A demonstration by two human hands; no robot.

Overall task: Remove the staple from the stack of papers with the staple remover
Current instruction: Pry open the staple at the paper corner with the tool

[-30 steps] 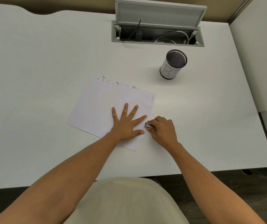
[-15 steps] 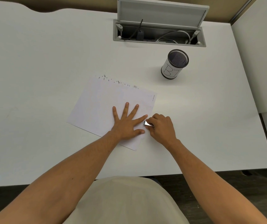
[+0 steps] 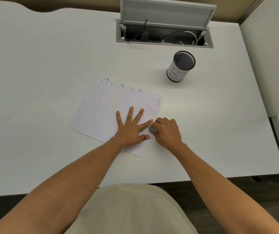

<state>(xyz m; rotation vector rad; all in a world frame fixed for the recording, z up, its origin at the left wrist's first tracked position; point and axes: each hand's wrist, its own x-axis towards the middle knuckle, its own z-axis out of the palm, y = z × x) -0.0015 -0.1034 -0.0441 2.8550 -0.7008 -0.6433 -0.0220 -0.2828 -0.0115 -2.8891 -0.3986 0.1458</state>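
**Pinning the papers, working the remover at their edge**

We are looking down on a white bench (image 3: 42, 65), with an open cable tray (image 3: 165, 37) set into its far side and a mesh pen cup (image 3: 181, 68) standing near it. The stack of papers (image 3: 105, 107) is lying askew in the middle of the bench. We are pressing our left hand (image 3: 132, 129) flat on the stack's near right part, fingers (image 3: 130, 112) spread apart. Our right hand (image 3: 167, 130) is resting just beside the stack's right edge, its fingers curled together and clamped on the staple remover (image 3: 153, 129), whose metal end is touching the paper between our left forefinger and thumb. The staple itself is too small for us to make out.
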